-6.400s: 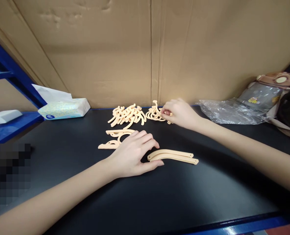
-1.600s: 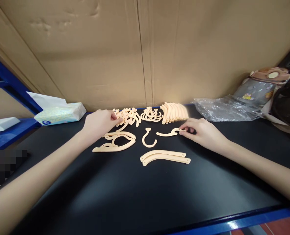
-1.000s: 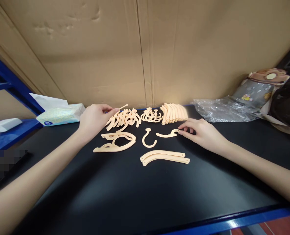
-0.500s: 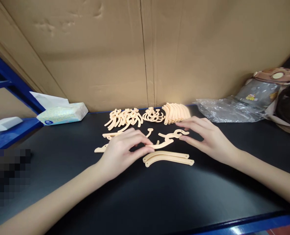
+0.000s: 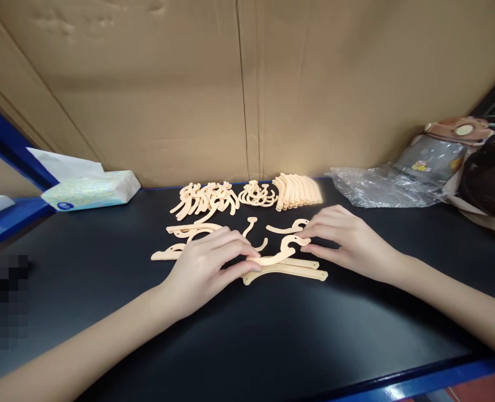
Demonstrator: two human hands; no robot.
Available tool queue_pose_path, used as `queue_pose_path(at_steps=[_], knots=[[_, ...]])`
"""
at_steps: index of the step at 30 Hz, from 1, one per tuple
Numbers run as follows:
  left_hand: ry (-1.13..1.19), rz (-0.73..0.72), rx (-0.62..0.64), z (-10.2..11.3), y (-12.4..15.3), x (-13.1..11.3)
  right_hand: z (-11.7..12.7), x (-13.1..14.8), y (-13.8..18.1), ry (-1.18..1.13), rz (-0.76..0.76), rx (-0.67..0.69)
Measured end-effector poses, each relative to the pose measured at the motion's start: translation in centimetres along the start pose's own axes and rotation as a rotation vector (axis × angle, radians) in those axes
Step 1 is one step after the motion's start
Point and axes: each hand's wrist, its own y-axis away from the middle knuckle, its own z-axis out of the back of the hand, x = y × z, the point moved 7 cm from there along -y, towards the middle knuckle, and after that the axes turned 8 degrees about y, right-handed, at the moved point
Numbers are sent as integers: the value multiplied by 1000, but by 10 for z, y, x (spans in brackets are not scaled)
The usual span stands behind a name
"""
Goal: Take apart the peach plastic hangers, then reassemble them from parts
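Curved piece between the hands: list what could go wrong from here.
The curved piece is thin and pinched only at its ends by the left hand and right hand, so it may flex or slip. The two strips right beside it could be knocked askew.

Even overhead light, soft glare on the dark tabletop (image 5: 272,335), faint shadows under the forearms, wide-angle bending at the edges, a pixelated patch lower left.
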Motion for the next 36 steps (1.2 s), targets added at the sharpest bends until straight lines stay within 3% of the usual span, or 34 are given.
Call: queue_pose_path(at_steps=[12,26,31,36], knots=[[-79,-43,27,1,1,2,14,2,1,-33,22,17],[-145,-72,52,1,0,1,12,1,2,-45,4,85],[-277,30,62,6,0,13,13,-18,5,-43,-49,71],[-446,-75,105,12,1,17,3,-49,11,-17,-142,132]])
